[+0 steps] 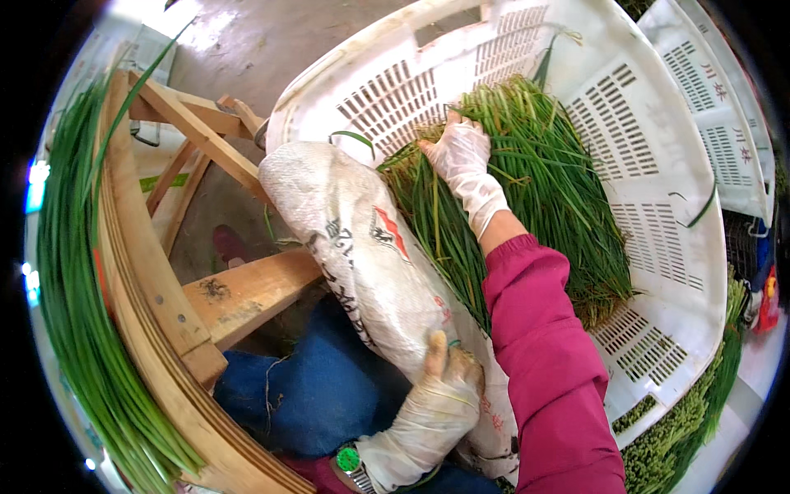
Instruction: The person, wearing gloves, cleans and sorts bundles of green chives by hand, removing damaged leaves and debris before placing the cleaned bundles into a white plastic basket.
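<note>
1. The gloved right hand (463,156) touches green stalks (551,181) in the white basket (668,123), thumb spread; whether it grips any, I cannot tell.
2. The near left hand (436,403) lies against the white sack (354,230), left of the stalks, thumb extended; its grip is unclear.

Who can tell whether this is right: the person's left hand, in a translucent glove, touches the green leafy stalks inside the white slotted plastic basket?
Wrong hand: the head view shows the right hand, in a translucent glove, touching the green leafy stalks inside the white slotted plastic basket.
</note>
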Demonstrator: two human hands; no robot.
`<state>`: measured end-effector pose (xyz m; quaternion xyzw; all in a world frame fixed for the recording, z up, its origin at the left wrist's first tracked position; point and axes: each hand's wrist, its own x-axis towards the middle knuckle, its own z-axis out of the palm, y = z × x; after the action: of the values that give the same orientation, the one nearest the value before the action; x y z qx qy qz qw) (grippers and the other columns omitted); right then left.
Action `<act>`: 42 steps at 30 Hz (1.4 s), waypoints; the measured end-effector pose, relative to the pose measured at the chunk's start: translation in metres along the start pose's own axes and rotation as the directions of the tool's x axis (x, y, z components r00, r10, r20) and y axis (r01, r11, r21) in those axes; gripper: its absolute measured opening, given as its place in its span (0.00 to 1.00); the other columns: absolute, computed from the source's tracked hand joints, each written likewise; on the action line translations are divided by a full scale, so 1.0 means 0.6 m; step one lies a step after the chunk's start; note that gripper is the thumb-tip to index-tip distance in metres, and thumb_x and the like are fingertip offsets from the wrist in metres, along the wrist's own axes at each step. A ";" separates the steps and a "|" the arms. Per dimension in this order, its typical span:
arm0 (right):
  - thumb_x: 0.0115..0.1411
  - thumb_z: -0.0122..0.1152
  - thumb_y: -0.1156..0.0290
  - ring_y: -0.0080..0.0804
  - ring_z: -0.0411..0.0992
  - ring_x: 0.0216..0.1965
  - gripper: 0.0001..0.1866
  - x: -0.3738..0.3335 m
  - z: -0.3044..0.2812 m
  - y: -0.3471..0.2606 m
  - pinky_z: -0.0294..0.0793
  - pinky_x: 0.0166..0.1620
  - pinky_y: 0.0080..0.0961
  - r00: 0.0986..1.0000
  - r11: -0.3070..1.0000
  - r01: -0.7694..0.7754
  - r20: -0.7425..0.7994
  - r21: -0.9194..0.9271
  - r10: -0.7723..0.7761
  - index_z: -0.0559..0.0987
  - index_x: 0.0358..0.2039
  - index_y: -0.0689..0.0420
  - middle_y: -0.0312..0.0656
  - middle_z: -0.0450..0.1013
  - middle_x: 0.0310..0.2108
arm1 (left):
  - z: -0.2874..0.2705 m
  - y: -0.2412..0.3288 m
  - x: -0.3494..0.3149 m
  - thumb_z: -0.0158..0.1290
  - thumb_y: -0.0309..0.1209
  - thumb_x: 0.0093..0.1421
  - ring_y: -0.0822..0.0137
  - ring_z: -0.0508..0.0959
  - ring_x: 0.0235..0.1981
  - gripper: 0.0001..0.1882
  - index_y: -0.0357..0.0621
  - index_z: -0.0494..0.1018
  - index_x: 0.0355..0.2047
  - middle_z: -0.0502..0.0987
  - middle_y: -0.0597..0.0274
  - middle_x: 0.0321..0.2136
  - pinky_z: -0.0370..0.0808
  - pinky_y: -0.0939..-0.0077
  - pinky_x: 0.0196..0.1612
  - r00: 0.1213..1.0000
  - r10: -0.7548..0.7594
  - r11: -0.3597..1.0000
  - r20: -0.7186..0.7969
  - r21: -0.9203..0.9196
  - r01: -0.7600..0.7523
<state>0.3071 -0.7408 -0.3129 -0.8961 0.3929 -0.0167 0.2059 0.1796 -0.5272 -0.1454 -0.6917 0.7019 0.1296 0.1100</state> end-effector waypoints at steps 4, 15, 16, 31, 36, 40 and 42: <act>0.47 0.47 0.37 0.23 0.64 0.21 0.27 0.004 0.000 -0.036 0.63 0.33 0.27 0.894 0.970 0.031 0.440 -0.240 0.080 0.70 0.23 0.52 0.34 0.67 0.19 | 0.003 0.001 -0.006 0.43 0.30 0.47 0.57 0.67 0.36 0.12 0.38 0.71 0.29 0.69 0.54 0.27 0.53 0.47 0.53 0.999 0.039 0.968 0.025 0.246 -0.044; 0.47 0.51 0.57 0.39 0.66 0.39 0.32 -0.038 0.072 -0.069 0.61 0.38 0.37 0.935 0.832 0.301 0.316 -0.465 -0.162 0.63 0.48 0.68 0.47 0.69 0.37 | 0.003 -0.008 -0.008 0.46 0.25 0.46 0.57 0.69 0.33 0.10 0.35 0.71 0.29 0.70 0.54 0.25 0.60 0.57 0.51 0.998 0.051 0.998 -0.026 0.040 -0.050; 0.46 0.53 0.54 0.40 0.67 0.40 0.33 -0.030 0.081 -0.069 0.62 0.39 0.37 0.943 0.902 0.192 0.328 -0.387 -0.059 0.64 0.47 0.67 0.47 0.69 0.37 | 0.004 -0.007 -0.007 0.46 0.25 0.46 0.57 0.69 0.33 0.09 0.35 0.71 0.28 0.70 0.55 0.25 0.60 0.57 0.51 0.997 0.071 0.997 -0.016 0.022 -0.071; 0.43 0.56 0.65 0.41 0.71 0.38 0.18 -0.022 0.090 -0.050 0.69 0.42 0.30 0.899 0.983 -0.162 0.422 0.081 0.113 0.73 0.34 0.61 0.50 0.71 0.35 | 0.002 -0.006 -0.007 0.47 0.24 0.45 0.56 0.69 0.35 0.08 0.34 0.71 0.27 0.70 0.54 0.25 0.60 0.58 0.52 0.996 0.091 0.985 -0.017 -0.146 -0.093; 0.41 0.59 0.72 0.27 0.69 0.26 0.26 -0.043 0.012 -0.021 0.70 0.33 0.16 0.884 0.915 -0.213 0.466 0.342 0.031 0.68 0.44 0.66 0.45 0.71 0.33 | 0.007 -0.002 -0.006 0.45 0.26 0.45 0.59 0.69 0.33 0.09 0.38 0.71 0.27 0.70 0.56 0.25 0.59 0.58 0.49 0.998 0.067 0.991 -0.003 -0.115 -0.067; 0.41 0.60 0.74 0.23 0.68 0.21 0.24 -0.096 -0.071 0.035 0.69 0.27 0.17 0.945 0.680 -0.239 0.328 0.693 -0.003 0.69 0.42 0.65 0.39 0.71 0.23 | -0.018 -0.023 -0.005 0.45 0.32 0.46 0.63 0.70 0.33 0.13 0.44 0.71 0.33 0.70 0.61 0.26 0.57 0.59 0.48 0.988 0.154 0.922 0.015 -0.362 -0.138; 0.41 0.61 0.77 0.21 0.68 0.23 0.22 -0.117 -0.106 0.064 0.68 0.28 0.13 0.942 0.532 -0.258 0.331 0.806 -0.044 0.69 0.39 0.68 0.39 0.72 0.25 | -0.012 -0.027 -0.008 0.45 0.33 0.46 0.64 0.70 0.33 0.16 0.44 0.70 0.37 0.70 0.60 0.28 0.57 0.59 0.48 0.978 0.129 0.798 -0.164 -0.568 -0.200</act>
<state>0.2198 -0.7369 -0.2599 -0.6509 0.3534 -0.0485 0.6701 0.1958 -0.5255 -0.1373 -0.6347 0.6914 0.3062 -0.1593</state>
